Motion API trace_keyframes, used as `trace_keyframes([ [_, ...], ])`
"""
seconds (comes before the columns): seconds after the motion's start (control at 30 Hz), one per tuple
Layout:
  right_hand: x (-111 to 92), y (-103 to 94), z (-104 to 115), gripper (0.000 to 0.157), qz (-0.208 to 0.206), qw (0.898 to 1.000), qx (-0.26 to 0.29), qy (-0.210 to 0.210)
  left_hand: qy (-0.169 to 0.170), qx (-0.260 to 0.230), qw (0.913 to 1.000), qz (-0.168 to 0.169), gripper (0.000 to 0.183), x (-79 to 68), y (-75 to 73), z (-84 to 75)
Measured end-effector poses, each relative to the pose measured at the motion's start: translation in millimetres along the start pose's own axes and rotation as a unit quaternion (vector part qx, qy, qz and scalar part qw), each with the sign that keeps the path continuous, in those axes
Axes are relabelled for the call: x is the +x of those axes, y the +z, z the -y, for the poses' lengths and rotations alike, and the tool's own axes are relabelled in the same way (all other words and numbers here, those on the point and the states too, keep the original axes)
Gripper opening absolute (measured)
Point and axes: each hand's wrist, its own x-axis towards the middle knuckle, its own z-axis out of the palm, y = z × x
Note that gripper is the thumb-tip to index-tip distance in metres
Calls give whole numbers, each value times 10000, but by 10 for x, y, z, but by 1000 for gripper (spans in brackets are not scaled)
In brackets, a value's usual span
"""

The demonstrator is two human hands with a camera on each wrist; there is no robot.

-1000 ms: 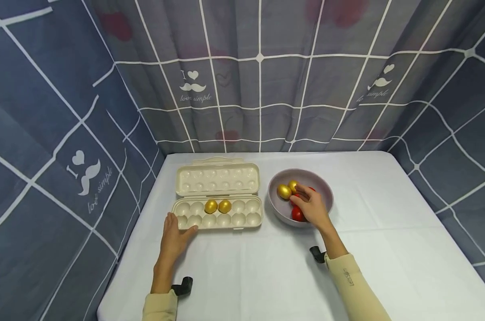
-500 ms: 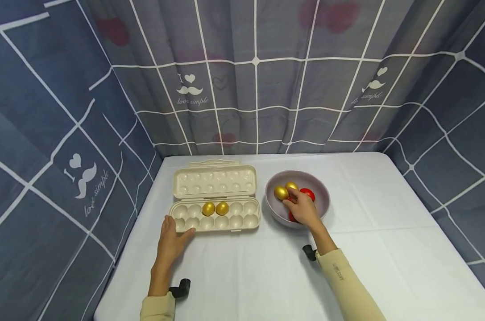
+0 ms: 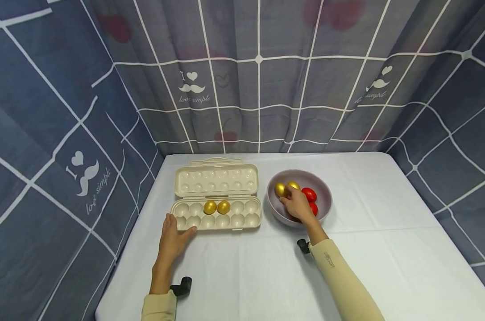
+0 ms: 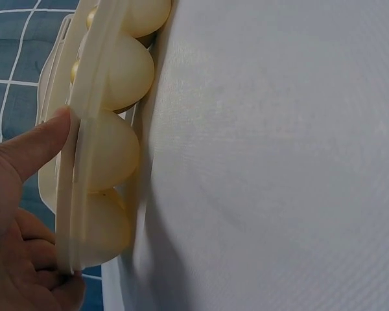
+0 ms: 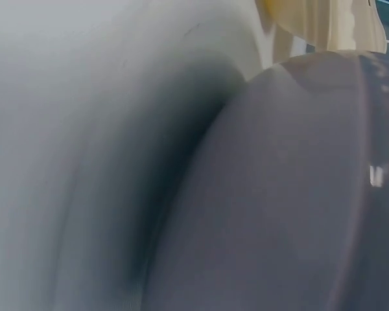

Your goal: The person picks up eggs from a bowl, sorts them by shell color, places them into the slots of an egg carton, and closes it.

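A cream egg carton (image 3: 226, 226) lies unfolded on the table, with two golden eggs (image 3: 217, 207) in its back row. My left hand (image 3: 172, 238) holds the carton's front left corner. In the left wrist view its thumb (image 4: 48, 136) presses the rim and the other fingers curl at the end. To the right stands a mauve bowl (image 3: 326, 196) with golden and red eggs. My right hand (image 3: 300, 206) reaches into it, fingertips against the right side of a golden egg (image 3: 279, 189). A second golden egg (image 3: 293, 184) sits just behind the fingers; red eggs (image 3: 308, 194) lie to the right.
A white cloth (image 3: 242, 276) covers the table. Grey-blue checked curtains (image 3: 234, 89) rise behind and at both sides. The bowl's wall (image 5: 285, 181) fills much of the right wrist view, with the carton's end (image 5: 330, 26) close beside it.
My right hand has moved left inside the bowl, from above the red eggs to the golden egg, uncovering red eggs. The left hand stays at the carton's corner.
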Motion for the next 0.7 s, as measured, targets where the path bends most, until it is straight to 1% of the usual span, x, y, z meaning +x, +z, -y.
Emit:
trace_keyframes([
  [0.07,35,34,1,56,70,9999,97,-11,-24,8,10000,4,104,-2,-4,0],
  [0.13,68,69,1,56,163,9998,62,-109,-51,-1,10000,32,104,-2,-7,2],
  [0.27,121,143,2,52,360,9981,-287,-408,-69,13,10000,47,104,-2,-6,0],
  [0.37,134,172,16,47,338,9973,-468,-456,-57,51,10000,-3,104,1,-2,-2],
  [0.47,128,170,39,46,251,9983,-409,-319,-41,62,10000,-53,103,3,1,-4],
  [0.63,103,156,60,46,218,9992,-337,-91,-60,66,10000,-44,104,2,-2,-6],
  [0.7,97,151,62,44,119,9995,-284,-46,-79,67,9999,-33,104,4,-3,-7],
])
